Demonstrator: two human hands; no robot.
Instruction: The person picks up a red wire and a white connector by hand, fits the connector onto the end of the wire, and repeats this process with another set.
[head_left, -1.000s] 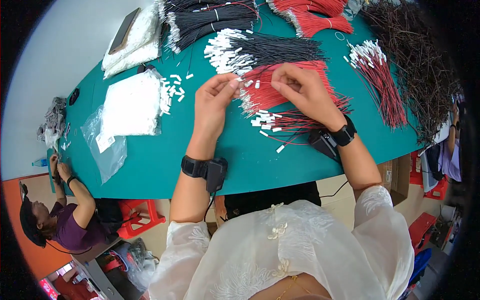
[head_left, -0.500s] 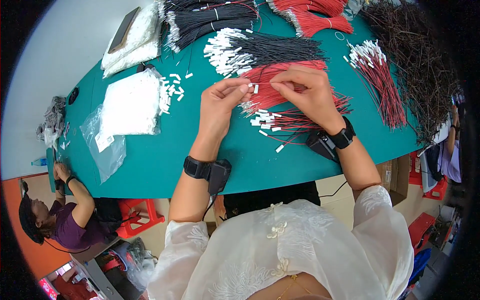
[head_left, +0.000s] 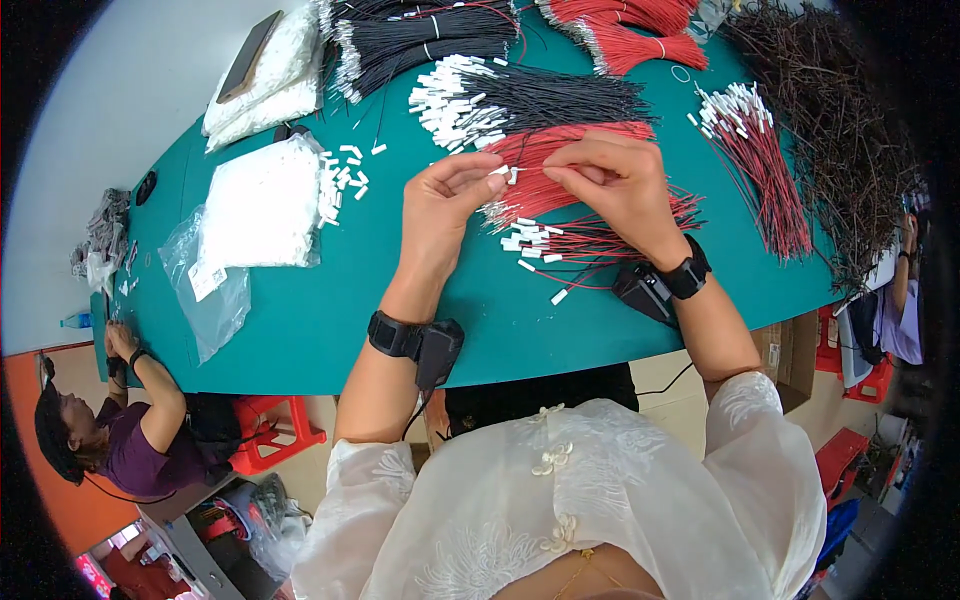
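My left hand (head_left: 436, 205) pinches a small white connector housing (head_left: 502, 172) between thumb and fingertips. Facing it, my right hand (head_left: 622, 190) holds a thin wire between thumb and forefinger; its colour is hard to make out. The wire's end points at the housing, and whether it sits inside I cannot tell. Under my hands lies a bundle of red wires (head_left: 600, 142), with black wires (head_left: 570, 98) carrying white housings just beyond. Nearer to me, red and black wires with white housings (head_left: 530, 237) lie beside my right wrist.
Loose white housings (head_left: 345, 182) spill beside a clear bag of white pieces (head_left: 262, 205) on the green table (head_left: 400, 160). Black bundles (head_left: 430, 45) and red bundles (head_left: 640, 45) lie at the back. Right are more red wires (head_left: 765, 180) and a dark tangled heap (head_left: 835, 130). A co-worker (head_left: 130, 430) sits left.
My right hand has shifted very slightly to the right, and the housing in my left fingertips has turned a little. The bundles on the table lie as before.
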